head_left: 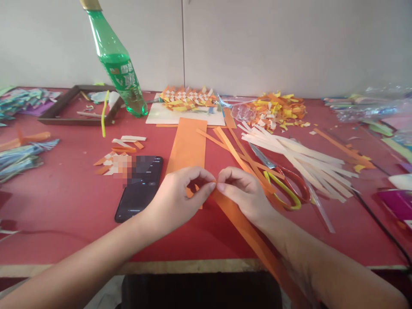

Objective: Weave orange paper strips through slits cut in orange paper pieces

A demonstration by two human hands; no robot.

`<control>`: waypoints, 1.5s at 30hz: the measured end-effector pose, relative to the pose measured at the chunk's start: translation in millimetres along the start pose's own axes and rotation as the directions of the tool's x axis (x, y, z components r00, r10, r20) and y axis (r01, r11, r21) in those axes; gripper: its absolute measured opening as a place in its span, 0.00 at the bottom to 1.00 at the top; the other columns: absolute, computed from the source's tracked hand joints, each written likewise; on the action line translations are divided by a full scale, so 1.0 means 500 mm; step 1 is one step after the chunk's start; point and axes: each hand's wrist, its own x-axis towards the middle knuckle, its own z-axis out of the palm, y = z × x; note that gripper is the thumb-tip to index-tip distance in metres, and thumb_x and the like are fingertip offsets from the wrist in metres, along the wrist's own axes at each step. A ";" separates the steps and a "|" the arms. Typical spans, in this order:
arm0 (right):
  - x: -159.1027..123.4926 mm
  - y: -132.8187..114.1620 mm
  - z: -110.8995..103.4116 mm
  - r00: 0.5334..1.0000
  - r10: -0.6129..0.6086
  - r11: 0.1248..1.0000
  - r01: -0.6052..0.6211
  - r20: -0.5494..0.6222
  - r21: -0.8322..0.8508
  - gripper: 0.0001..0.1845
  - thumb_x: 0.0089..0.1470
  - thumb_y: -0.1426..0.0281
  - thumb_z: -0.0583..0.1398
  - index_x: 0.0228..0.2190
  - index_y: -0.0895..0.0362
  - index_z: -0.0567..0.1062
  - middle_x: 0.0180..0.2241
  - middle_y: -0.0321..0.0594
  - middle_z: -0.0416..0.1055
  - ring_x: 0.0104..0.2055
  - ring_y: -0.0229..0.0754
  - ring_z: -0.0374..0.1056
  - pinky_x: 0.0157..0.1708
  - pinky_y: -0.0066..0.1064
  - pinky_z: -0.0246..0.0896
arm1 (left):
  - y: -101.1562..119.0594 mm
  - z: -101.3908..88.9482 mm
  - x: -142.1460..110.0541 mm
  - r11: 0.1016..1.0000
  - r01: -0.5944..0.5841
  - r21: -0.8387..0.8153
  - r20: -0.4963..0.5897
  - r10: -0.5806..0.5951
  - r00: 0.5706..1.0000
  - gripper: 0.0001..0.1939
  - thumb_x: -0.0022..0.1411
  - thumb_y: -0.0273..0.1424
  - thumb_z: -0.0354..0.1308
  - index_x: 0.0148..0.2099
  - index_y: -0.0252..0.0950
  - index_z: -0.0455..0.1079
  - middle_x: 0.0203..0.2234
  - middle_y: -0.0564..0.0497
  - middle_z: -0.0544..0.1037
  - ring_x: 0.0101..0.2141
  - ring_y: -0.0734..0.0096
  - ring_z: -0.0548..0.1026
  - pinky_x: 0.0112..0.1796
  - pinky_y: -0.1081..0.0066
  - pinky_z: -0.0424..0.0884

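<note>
My left hand (180,195) and my right hand (246,193) meet fingertip to fingertip above the near part of the table. Each pinches the end of a long orange paper strip (240,221), which runs down under my right forearm past the table edge. Behind my left hand lies a wide flat piece of orange paper (189,146). Narrow orange strips (236,153) lie crossed beyond my right hand. Beside them are scissors (291,198) with red and yellow handles, partly covered by strips. My fingers hide the pinched end.
A dark phone (143,189) lies left of my left hand, near small woven paper pieces (111,165). Pale strips (299,152) fan out at right. Farther back are a green bottle (120,71), a brown frame (51,115), woven paper (188,98) and folded paper bits (278,109).
</note>
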 end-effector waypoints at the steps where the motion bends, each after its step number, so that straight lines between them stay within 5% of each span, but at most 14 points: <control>1: 0.000 -0.002 0.000 1.000 0.004 1.000 -0.004 -0.011 0.002 0.06 0.52 0.70 0.62 0.25 0.56 0.71 0.24 0.33 0.65 0.27 0.34 0.58 0.26 0.27 0.55 | 0.004 0.000 0.002 1.000 0.018 -0.019 0.000 -0.018 1.000 0.07 0.65 0.35 0.56 0.38 0.40 0.72 0.30 0.56 0.79 0.30 0.74 0.75 0.30 0.74 0.69; 13: 0.005 -0.003 0.002 0.998 0.065 0.997 -0.065 -0.001 -0.037 0.05 0.49 0.70 0.63 0.25 0.57 0.72 0.23 0.34 0.66 0.25 0.34 0.60 0.25 0.27 0.56 | -0.012 0.002 0.003 0.985 0.153 -0.082 0.059 -0.148 0.987 0.08 0.62 0.35 0.58 0.35 0.37 0.75 0.28 0.52 0.80 0.28 0.71 0.76 0.30 0.72 0.71; 22: 0.004 0.000 0.006 0.995 0.089 0.996 -0.088 0.051 -0.032 0.04 0.47 0.72 0.62 0.24 0.57 0.70 0.22 0.32 0.64 0.22 0.32 0.55 0.22 0.26 0.52 | -0.015 -0.007 -0.008 0.890 0.321 -0.324 0.125 -0.296 0.947 0.09 0.62 0.37 0.60 0.35 0.36 0.72 0.25 0.53 0.79 0.28 0.71 0.81 0.32 0.75 0.77; 36: 0.003 0.000 0.002 0.990 0.117 0.993 -0.116 0.080 -0.019 0.06 0.50 0.68 0.63 0.26 0.57 0.73 0.25 0.36 0.69 0.27 0.36 0.64 0.27 0.28 0.60 | -0.021 -0.004 -0.010 0.891 0.308 -0.333 0.149 -0.273 0.950 0.08 0.59 0.36 0.64 0.34 0.35 0.76 0.26 0.51 0.82 0.30 0.69 0.81 0.34 0.73 0.78; 45: -0.002 0.005 0.000 0.983 0.150 0.988 -0.145 0.109 -0.049 0.04 0.49 0.72 0.63 0.26 0.58 0.72 0.24 0.35 0.69 0.25 0.36 0.65 0.25 0.28 0.60 | -0.016 -0.008 -0.007 0.866 0.398 -0.302 0.252 -0.331 0.910 0.06 0.59 0.33 0.62 0.35 0.36 0.74 0.26 0.51 0.82 0.30 0.69 0.81 0.34 0.73 0.77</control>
